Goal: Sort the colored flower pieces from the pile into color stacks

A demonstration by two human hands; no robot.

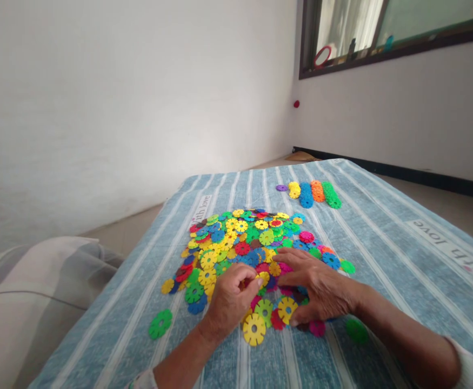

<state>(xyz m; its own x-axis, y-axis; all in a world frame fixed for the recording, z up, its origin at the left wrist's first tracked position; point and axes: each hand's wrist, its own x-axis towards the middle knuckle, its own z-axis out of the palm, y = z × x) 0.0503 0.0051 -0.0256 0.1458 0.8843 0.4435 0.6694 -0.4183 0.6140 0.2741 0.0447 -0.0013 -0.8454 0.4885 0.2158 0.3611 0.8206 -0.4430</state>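
Striped blue-and-white cloth covers the surface, with a messy heap of flat, notched plastic discs mid-cloth and overlapping rows sorted by color farther back. Left hand's curled, thumb against a yellow disc, can't tell if it's pinched; right hand's spread palm-down over the heap.

Soft diffuse lt., faint shadows, bright window upper R, wide-angle stretch twd. edges, some blur.

The left sleeve and right sleeve are pale, faintly patterned, leaving left hand and right hand bare.
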